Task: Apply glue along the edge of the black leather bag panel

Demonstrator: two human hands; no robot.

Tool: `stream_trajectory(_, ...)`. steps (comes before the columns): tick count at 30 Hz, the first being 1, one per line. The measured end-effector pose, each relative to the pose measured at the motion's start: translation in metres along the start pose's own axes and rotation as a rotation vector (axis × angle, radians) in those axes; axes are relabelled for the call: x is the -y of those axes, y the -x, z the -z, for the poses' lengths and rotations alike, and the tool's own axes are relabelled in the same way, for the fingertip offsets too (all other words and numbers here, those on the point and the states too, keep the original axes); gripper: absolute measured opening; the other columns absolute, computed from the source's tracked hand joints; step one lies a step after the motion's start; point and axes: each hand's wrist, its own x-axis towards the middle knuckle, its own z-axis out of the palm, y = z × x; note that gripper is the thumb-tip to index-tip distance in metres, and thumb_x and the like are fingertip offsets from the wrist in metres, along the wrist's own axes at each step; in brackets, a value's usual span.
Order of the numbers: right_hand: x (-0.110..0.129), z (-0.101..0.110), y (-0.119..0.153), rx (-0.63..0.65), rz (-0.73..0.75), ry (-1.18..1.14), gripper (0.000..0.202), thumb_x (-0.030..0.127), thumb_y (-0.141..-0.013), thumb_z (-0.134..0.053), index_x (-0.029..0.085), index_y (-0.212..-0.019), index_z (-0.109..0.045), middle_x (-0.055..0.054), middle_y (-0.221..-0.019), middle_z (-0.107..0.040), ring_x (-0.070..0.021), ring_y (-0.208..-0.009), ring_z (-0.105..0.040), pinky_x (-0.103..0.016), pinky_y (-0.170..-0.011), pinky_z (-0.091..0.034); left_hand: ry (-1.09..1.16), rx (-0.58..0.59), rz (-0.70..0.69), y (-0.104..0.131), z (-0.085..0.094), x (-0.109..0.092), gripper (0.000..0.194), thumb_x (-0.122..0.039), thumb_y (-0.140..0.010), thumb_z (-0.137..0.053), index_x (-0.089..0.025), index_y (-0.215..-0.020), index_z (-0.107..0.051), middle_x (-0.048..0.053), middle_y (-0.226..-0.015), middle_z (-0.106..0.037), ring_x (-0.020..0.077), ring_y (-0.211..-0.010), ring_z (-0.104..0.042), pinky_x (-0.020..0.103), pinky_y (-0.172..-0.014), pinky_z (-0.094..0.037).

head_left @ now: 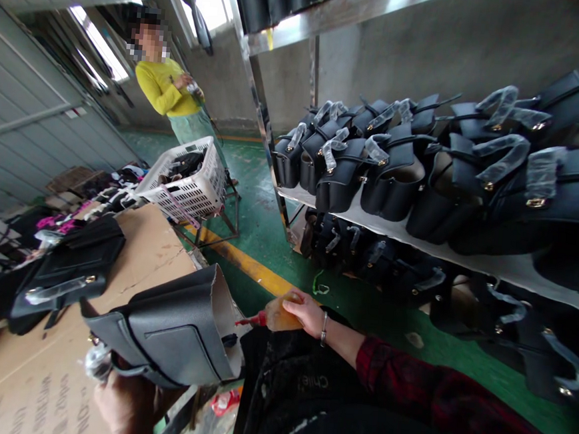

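My left hand [122, 404] grips a dark grey leather handbag [170, 331] from below, at the near edge of a cardboard-covered table [151, 246]. The bag lies tilted with its open mouth and pale lining turned to the right. My right hand [307, 312], in a red plaid sleeve with a bracelet at the wrist, holds a small amber squeeze bottle [279, 316]. The bottle's red nozzle [246, 321] points left and touches the rim of the bag's opening. A black apron covers my lap below.
A metal shelf rack [491, 263] on the right carries several black handbags with plastic-wrapped straps on two levels. More black bags [65, 266] lie at the table's left. A white plastic crate [186, 182] stands behind. A person in a yellow top [167, 87] stands far back on the green floor.
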Motion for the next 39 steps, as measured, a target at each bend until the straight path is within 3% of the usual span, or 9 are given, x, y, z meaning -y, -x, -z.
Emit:
stream_trajectory(4,0.008,-0.003,0.008,0.039,-0.024,0.008,0.052,0.044,-0.047,-0.096,0.019,-0.073,-0.059,0.003,-0.066,-0.065,-0.0165,-0.062,-0.063,-0.03,-0.064,-0.048,-0.031,-0.029,0.041,0.001,-0.004,0.003,0.017,-0.035,-0.065,-0.052,-0.029,-0.071,-0.036,0.002,-0.06,-0.044,0.0304,-0.06,-0.053,0.048,-0.064,-0.044)
stream_trajectory(10,0.011,-0.006,0.026,0.065,-0.018,0.033,0.055,0.047,-0.048,-0.095,0.02,-0.072,-0.054,0.005,-0.064,-0.059,-0.0137,-0.059,-0.058,-0.026,-0.059,-0.045,-0.022,-0.054,-0.016,0.006,-0.001,0.004,0.017,-0.037,-0.066,-0.049,-0.03,-0.075,-0.037,0.002,-0.059,-0.043,0.033,-0.059,-0.053,0.051,-0.064,-0.045)
stream_trajectory(16,0.007,-0.003,0.026,-0.044,0.102,0.125,0.054,0.054,-0.051,-0.091,0.02,-0.072,-0.055,0.005,-0.065,-0.057,-0.0137,-0.061,-0.054,-0.028,-0.062,-0.042,0.006,-0.064,-0.016,0.007,0.005,-0.001,0.017,-0.039,-0.065,-0.049,-0.03,-0.074,-0.037,0.004,-0.061,-0.047,0.0352,-0.066,-0.059,0.051,-0.066,-0.048)
stream_trajectory(22,0.009,-0.004,0.035,0.009,0.151,0.342,0.044,0.049,-0.06,-0.085,0.021,-0.075,-0.056,0.006,-0.064,-0.049,-0.013,-0.061,-0.045,-0.027,-0.059,-0.034,0.017,-0.058,0.061,0.006,0.005,-0.002,0.018,-0.04,-0.063,-0.05,-0.029,-0.072,-0.039,0.002,-0.058,-0.045,0.0399,-0.069,-0.062,0.054,-0.067,-0.048)
stream_trajectory(25,0.01,-0.005,0.037,-0.052,0.224,0.43,0.04,0.049,-0.063,-0.082,0.021,-0.076,-0.057,0.005,-0.065,-0.048,-0.0144,-0.063,-0.044,-0.029,-0.061,-0.035,0.036,-0.055,0.078,0.006,0.005,-0.002,0.018,-0.038,-0.064,-0.052,-0.029,-0.069,-0.037,0.003,-0.06,-0.046,0.0413,-0.073,-0.064,0.055,-0.07,-0.049)
stream_trajectory(28,0.011,-0.004,0.035,-0.089,0.261,0.437,0.039,0.049,-0.064,-0.08,0.022,-0.078,-0.057,0.004,-0.067,-0.048,-0.0153,-0.065,-0.044,-0.03,-0.063,-0.037,0.049,-0.046,0.1,0.006,0.004,-0.001,0.02,-0.034,-0.064,-0.053,-0.029,-0.069,-0.035,0.003,-0.062,-0.046,0.0406,-0.079,-0.064,0.055,-0.075,-0.049)
stream_trajectory(34,0.011,-0.005,0.038,-0.019,0.284,0.524,0.027,0.041,-0.067,-0.077,0.022,-0.076,-0.059,0.004,-0.066,-0.049,-0.016,-0.065,-0.044,-0.03,-0.062,-0.037,0.036,-0.074,0.041,0.006,0.002,-0.001,0.019,-0.036,-0.063,-0.051,-0.028,-0.074,-0.038,0.002,-0.066,-0.047,0.0342,-0.071,-0.059,0.052,-0.072,-0.047)
stream_trajectory(39,0.013,-0.003,0.041,0.032,0.286,0.546,0.028,0.041,-0.068,-0.076,0.021,-0.078,-0.059,0.003,-0.066,-0.05,-0.016,-0.065,-0.045,-0.03,-0.062,-0.037,0.045,-0.06,0.074,0.006,0.005,-0.006,0.018,-0.032,-0.062,-0.053,-0.029,-0.071,-0.037,0.0,-0.06,-0.042,0.0342,-0.073,-0.059,0.051,-0.073,-0.048)
